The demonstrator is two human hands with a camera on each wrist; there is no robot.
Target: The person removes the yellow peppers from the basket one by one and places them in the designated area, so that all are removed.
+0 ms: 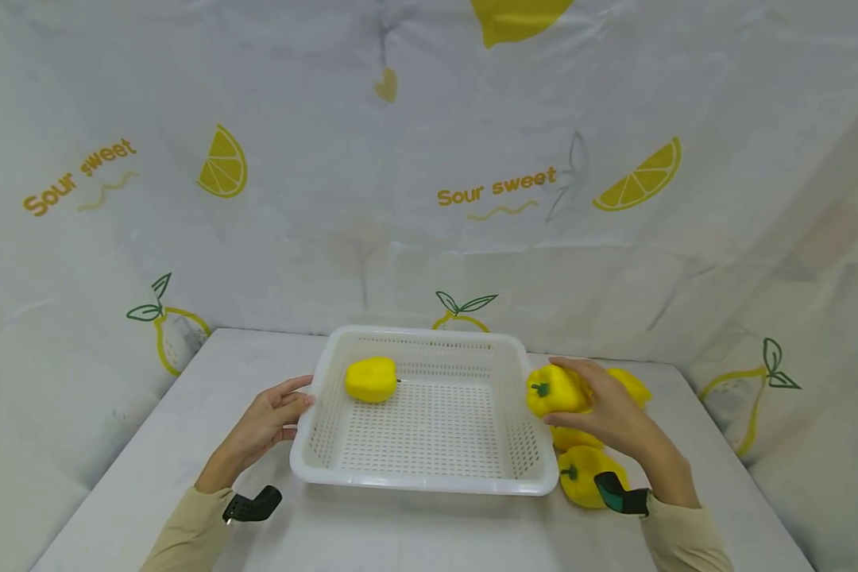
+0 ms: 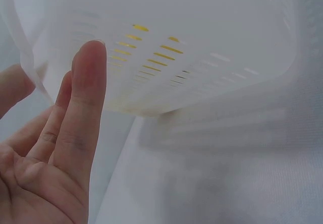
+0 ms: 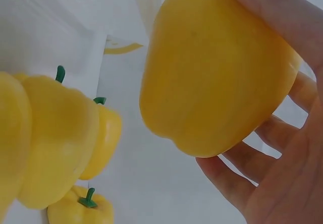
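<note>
A white perforated plastic basket (image 1: 429, 481) has one yellow bell pepper (image 1: 370, 380) lying in its back left part. My left hand (image 1: 264, 425) holds the basket's left rim; in the left wrist view its fingers (image 2: 83, 108) lie against the outside wall. Just off the basket's right rim, my right hand (image 1: 618, 417) grips a second yellow bell pepper (image 1: 554, 391), its green stem facing left. In the right wrist view this bell pepper (image 3: 217, 77) sits between thumb and fingers, raised above the table.
Several more yellow bell peppers (image 1: 589, 477) are on the table right of the basket, partly hidden by my right hand and forearm. The white table (image 1: 372, 536) ends at a lemon-print cloth (image 1: 372, 262) behind it, which also hangs at both sides.
</note>
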